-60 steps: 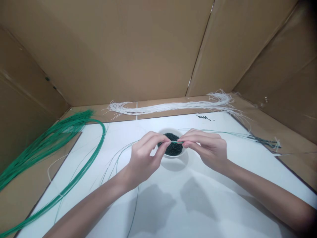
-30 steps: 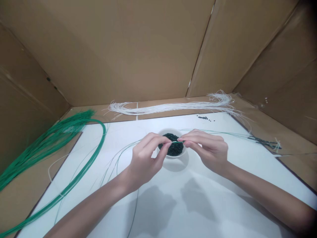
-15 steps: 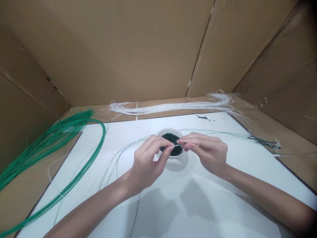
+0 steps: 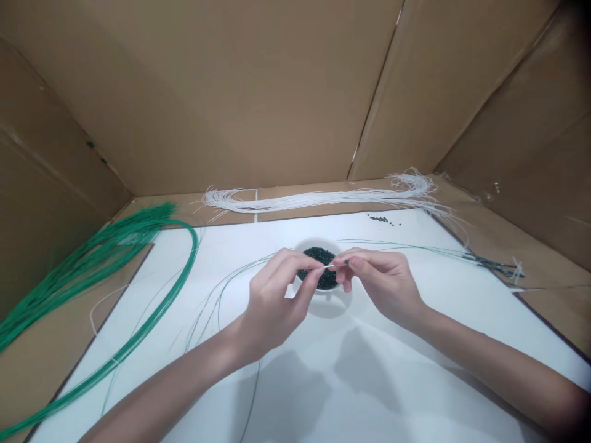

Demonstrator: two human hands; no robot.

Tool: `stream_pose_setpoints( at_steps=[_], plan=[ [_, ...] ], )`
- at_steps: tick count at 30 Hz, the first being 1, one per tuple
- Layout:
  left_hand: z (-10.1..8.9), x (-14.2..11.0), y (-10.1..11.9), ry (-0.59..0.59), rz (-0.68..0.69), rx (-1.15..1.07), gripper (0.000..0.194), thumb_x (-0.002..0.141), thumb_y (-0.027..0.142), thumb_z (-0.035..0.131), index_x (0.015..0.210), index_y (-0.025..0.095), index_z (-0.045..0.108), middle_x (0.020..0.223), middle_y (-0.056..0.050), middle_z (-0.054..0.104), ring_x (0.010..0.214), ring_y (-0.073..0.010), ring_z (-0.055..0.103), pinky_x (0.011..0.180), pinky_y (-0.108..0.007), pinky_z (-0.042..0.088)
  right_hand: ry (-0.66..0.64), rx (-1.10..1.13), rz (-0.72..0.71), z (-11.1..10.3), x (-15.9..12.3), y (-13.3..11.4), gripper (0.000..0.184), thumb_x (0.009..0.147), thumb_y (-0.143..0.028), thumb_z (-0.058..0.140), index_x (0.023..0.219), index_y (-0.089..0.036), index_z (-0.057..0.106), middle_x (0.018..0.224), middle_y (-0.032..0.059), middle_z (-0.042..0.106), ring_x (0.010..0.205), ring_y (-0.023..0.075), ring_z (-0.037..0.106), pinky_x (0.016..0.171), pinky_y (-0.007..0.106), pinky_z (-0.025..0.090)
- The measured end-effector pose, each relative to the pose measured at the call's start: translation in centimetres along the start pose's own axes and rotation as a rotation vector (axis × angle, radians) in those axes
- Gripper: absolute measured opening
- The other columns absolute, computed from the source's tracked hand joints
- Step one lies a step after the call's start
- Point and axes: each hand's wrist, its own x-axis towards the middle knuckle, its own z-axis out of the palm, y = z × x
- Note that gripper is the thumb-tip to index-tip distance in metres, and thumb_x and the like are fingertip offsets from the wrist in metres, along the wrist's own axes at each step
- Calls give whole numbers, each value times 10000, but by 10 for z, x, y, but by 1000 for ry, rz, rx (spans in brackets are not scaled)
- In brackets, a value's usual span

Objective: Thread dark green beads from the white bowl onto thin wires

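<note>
Above a white bowl (image 4: 322, 291) of small dark green beads (image 4: 318, 255), both hands meet over a short thin strand (image 4: 329, 266), pale on the left and dark green toward the right. My left hand (image 4: 279, 301) pinches its pale part between thumb and fingertips. The thumb and index finger of my right hand (image 4: 388, 277) close on the dark green end; whether that is a bead or wire is too small to tell. A thin green wire (image 4: 258, 381) runs out below my left forearm.
A bundle of green wires (image 4: 189, 252) curves along the left side. White strands (image 4: 318, 199) lie along the back on cardboard (image 4: 277, 92). Loose beads (image 4: 381, 219) sit behind the bowl to the right. Bunched beaded wires (image 4: 494, 263) lie at the right edge.
My right thumb has slid slightly to the right along the strand, and more of the dark green part shows. My left hand has barely moved.
</note>
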Motion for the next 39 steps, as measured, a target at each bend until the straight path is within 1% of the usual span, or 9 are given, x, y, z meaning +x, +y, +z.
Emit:
stream_pose_setpoints(
  at_steps=[4,10,16,22,29,39],
  plan=[
    [0,0,0,0,3,-6,115,750,53,555,798,158,552,692,-7,587,618,-76,515,548,-193,437,0,-12,-9,1,-1,1,158,780,-270,577,773,-199,718,724,58,672,583,125,571,462,253,491],
    [1,-1,-2,3,10,-5,131,738,34,565,804,146,553,703,-7,585,625,-68,508,560,-185,434,4,-34,-29,1,-1,0,147,782,-247,575,781,-220,719,735,46,677,586,119,574,464,242,490],
    [0,0,-1,15,15,8,135,730,25,572,801,139,555,702,-8,586,626,-63,505,563,-177,432,51,-122,-55,2,0,-3,114,754,-226,609,751,-226,723,669,16,667,492,86,546,463,230,492],
    [-1,-1,0,5,22,-4,132,738,30,564,803,144,549,705,-8,587,628,-67,507,564,-180,434,63,-117,-74,4,1,-5,108,748,-242,618,738,-238,726,659,9,667,478,78,548,453,215,487],
    [0,0,0,9,20,1,127,743,33,559,805,144,551,702,-8,584,621,-66,503,559,-179,434,44,-106,-47,1,0,-3,117,758,-264,608,756,-254,724,674,7,666,501,80,552,485,220,483],
    [0,-1,-1,7,16,-5,127,744,36,560,809,145,552,707,-6,584,629,-66,508,567,-180,435,52,-112,-44,3,0,-5,116,753,-255,611,739,-246,725,660,7,663,491,84,551,473,225,485]
  ],
)
